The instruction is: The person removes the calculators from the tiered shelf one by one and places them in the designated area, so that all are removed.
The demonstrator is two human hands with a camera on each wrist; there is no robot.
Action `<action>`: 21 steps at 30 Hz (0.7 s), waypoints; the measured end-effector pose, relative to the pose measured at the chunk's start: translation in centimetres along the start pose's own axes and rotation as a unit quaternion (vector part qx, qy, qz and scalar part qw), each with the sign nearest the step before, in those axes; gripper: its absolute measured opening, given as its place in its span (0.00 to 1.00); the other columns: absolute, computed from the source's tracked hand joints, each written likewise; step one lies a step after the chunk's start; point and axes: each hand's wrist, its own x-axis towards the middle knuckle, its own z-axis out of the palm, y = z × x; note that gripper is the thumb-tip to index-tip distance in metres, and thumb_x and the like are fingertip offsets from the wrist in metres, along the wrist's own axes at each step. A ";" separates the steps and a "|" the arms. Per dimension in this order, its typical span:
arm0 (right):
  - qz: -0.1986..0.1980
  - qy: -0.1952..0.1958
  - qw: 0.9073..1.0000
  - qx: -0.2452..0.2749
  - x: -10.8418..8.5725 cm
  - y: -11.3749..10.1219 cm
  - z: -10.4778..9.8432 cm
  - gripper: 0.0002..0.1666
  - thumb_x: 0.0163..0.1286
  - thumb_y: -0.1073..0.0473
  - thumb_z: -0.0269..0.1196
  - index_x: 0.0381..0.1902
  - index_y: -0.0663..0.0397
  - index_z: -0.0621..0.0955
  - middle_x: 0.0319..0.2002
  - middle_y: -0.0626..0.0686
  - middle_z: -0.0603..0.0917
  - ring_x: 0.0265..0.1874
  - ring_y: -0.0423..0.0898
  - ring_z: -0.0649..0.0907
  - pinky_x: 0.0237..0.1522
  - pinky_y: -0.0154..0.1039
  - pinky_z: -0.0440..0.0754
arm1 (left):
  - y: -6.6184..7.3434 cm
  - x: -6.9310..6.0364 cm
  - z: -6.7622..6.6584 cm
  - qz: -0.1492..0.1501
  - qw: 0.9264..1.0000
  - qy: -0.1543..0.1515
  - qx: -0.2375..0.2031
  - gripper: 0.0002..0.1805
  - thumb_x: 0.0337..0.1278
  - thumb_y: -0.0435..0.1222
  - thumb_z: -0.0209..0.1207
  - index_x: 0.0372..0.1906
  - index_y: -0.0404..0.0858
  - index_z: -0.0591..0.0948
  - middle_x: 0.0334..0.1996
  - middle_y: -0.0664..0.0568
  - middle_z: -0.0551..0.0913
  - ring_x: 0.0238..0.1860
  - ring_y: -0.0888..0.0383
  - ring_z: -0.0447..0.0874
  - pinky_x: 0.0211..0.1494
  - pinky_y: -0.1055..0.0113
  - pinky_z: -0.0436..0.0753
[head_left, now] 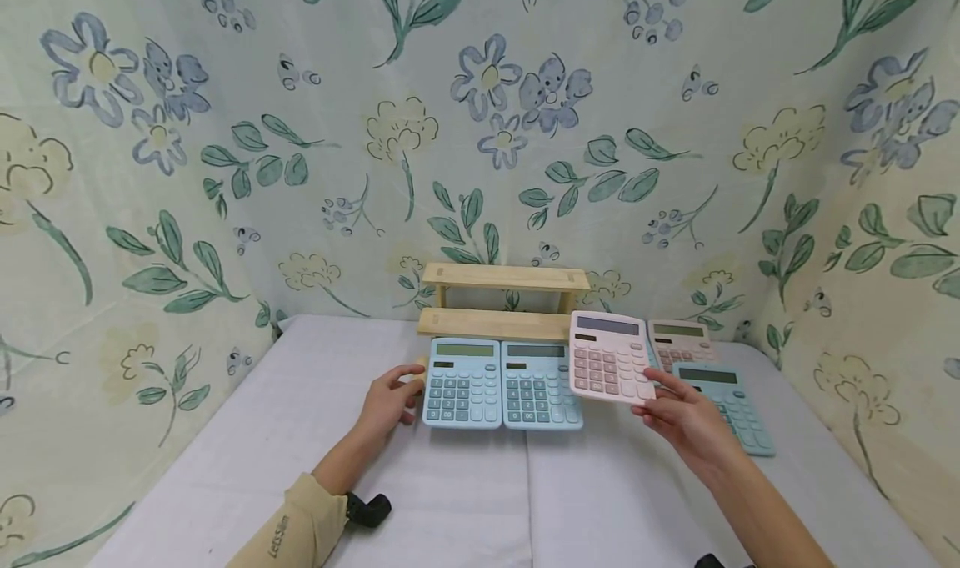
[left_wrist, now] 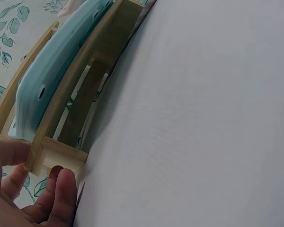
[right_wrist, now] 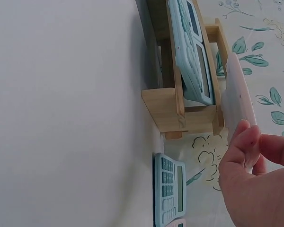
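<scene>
Two blue calculators (head_left: 461, 383) (head_left: 542, 384) lean side by side on a tiered wooden rack (head_left: 502, 278). My left hand (head_left: 384, 408) is at the rack's left end; the left wrist view shows its thumb and fingers around the corner of the wooden frame (left_wrist: 68, 90). A pink calculator (head_left: 606, 358) is pinched at its lower right corner by my right hand (head_left: 693, 426), thumb against fingers. In the right wrist view that pink calculator (right_wrist: 239, 97) appears edge-on beside the rack (right_wrist: 159, 106), raised off the tablecloth.
To the right of the rack are another pink calculator (head_left: 682, 341) and a blue one (head_left: 750, 424), partly behind my right hand. A bit of blue shows between the two pink calculators. White cloth (head_left: 465, 501) covers the table; a floral curtain (head_left: 337, 201) hangs behind and beside it.
</scene>
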 end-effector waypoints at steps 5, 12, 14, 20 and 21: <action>0.007 0.008 1.000 0.008 -0.3 0.3 -0.8 0.38 0.75 0.67 0.54 0.79 0.51 0.57 0.49 0.48 0.80 0.45 0.46 0.86 0.51 0.35 0.84 | 0.0 0.0 0.0 -0.002 1.000 -0.001 0.001 0.17 0.65 0.41 0.61 0.58 0.48 0.83 0.42 0.46 0.84 0.33 0.54 0.78 0.28 0.65 0.82; 0.014 0.000 1.000 0.024 -0.5 0.8 -2.3 0.38 0.75 0.67 0.53 0.79 0.51 0.55 0.45 0.45 0.81 0.44 0.45 0.86 0.50 0.34 0.84 | 0.0 0.0 0.0 -0.002 1.000 -0.003 -0.003 0.17 0.64 0.41 0.61 0.58 0.47 0.83 0.41 0.46 0.84 0.33 0.54 0.78 0.28 0.65 0.82; 0.014 -0.001 1.000 0.028 -0.6 1.0 -2.7 0.37 0.75 0.67 0.53 0.79 0.50 0.56 0.44 0.44 0.82 0.44 0.45 0.86 0.49 0.34 0.84 | 0.0 0.0 0.0 -0.003 1.000 -0.003 -0.004 0.17 0.64 0.41 0.62 0.57 0.47 0.83 0.41 0.46 0.84 0.33 0.54 0.78 0.28 0.65 0.82; 0.022 0.003 0.999 0.032 -0.8 1.4 -4.0 0.34 0.75 0.68 0.52 0.76 0.47 0.60 0.43 0.44 0.82 0.44 0.45 0.86 0.48 0.33 0.83 | 0.0 0.0 -0.1 -0.004 1.000 -0.003 -0.006 0.17 0.64 0.41 0.62 0.57 0.47 0.83 0.42 0.46 0.84 0.33 0.54 0.79 0.28 0.65 0.82; 0.022 0.003 0.999 0.032 -0.8 1.5 -4.2 0.34 0.75 0.68 0.52 0.76 0.48 0.60 0.43 0.44 0.82 0.44 0.45 0.86 0.48 0.34 0.83 | 0.0 0.0 -0.1 -0.004 1.000 -0.003 -0.006 0.17 0.64 0.41 0.62 0.57 0.47 0.83 0.42 0.46 0.84 0.33 0.54 0.79 0.28 0.65 0.82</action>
